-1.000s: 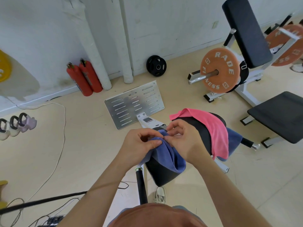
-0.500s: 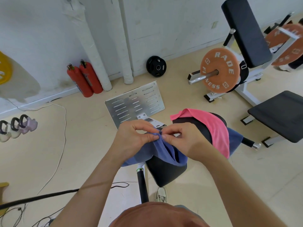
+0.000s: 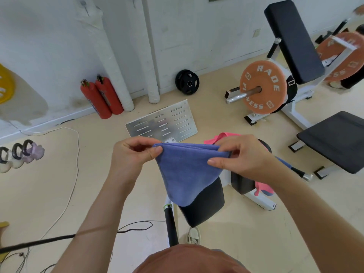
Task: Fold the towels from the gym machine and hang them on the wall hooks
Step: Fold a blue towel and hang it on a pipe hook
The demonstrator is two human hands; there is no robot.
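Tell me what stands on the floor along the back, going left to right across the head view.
kettlebells → red fire extinguishers → black weight plate → orange weight plate → black bench seat

We stood in a gym, on its weights floor.

Up and to the right of where our left hand (image 3: 131,154) and right hand (image 3: 240,156) pinched the blue towel (image 3: 187,174), an orange weight plate (image 3: 263,86) lettered "RADE FITNESS" sat on the steel bar (image 3: 244,94) of a white-framed machine (image 3: 295,115) with a black back pad (image 3: 293,40) and, right of the grip, a black seat pad (image 3: 334,140). Straight beyond the grip a slotted metal footplate (image 3: 163,123) lay on the beige floor (image 3: 59,184), and past it a black weight plate (image 3: 187,82) leaned on the white wall (image 3: 197,26). Far left of the grip stood kettlebells (image 3: 31,152); just beneath it, a black padded roller (image 3: 202,205).
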